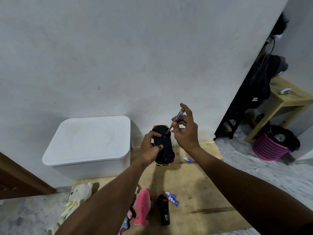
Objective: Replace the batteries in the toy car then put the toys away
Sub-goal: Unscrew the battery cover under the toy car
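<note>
The toy car [164, 146] is held belly-up in the air above the far part of the wooden board [194, 180], its long axis running away from the person and its gold-trimmed ends pointing near and far. The left hand [149, 146] wraps its grip round the car's left side, fingers curled over the far half and the thumb pressed on the dark underside. The right hand [186, 133], just to the right of the car and a little higher, pinches a slim screwdriver [176, 118] between thumb and fingers, with the forefinger raised over the butt of the handle. The shaft slants down and to the left, and its tip meets the underside near the far end, probably at the screw of the battery cover. The next turn depends on the tip staying seated there. One battery [187, 159] lies on the board below the right wrist, and two more batteries [172, 198] lie nearer the near edge beside a black remote [163, 209]. A pink plush [143, 206] and a pale teddy bear [79, 194] lie towards the near-left corner. A lidded white box [88, 141] stands beyond the board's far-left corner. Nothing stands between tool and car.
</note>
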A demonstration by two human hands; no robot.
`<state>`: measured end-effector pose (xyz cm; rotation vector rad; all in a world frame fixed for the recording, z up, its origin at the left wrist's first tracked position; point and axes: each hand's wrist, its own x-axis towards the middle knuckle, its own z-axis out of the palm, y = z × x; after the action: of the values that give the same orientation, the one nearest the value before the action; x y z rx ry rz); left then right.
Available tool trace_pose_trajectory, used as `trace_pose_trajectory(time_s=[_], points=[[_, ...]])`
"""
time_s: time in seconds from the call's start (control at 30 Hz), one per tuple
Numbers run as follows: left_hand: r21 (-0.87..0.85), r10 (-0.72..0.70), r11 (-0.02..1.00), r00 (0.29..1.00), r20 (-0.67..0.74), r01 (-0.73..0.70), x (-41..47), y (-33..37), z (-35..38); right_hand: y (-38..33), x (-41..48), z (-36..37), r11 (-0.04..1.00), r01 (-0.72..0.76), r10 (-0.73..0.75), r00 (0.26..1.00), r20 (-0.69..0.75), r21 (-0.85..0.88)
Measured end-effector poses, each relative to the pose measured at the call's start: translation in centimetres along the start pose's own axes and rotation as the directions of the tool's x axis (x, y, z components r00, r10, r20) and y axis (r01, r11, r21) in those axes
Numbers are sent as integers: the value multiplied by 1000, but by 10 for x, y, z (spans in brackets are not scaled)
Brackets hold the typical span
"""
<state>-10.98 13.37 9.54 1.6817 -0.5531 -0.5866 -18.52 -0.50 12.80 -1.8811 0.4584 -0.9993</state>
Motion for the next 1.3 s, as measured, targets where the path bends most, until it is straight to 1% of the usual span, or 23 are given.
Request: trace_pose_trajectory(time_s=[0.13, 0.33, 0.93, 1.3], points=[[-3, -2, 1000, 1000, -18, 2, 4, -3, -4, -1, 0, 2, 1000, 13, -13, 1000, 16, -15], [-15, 0, 1000, 999, -33, 0, 7, -4, -7, -2, -1, 5, 1000, -15, 15, 1000, 1, -11], [-5, -3, 1000, 1000, -25, 3, 12, -10, -8, 6, 0, 9, 999, -46, 46, 999, -18, -13], [-7, -30, 1000, 999, -17, 30, 9, -11, -9, 9, 0, 10, 998, -53, 53, 999, -11, -30]])
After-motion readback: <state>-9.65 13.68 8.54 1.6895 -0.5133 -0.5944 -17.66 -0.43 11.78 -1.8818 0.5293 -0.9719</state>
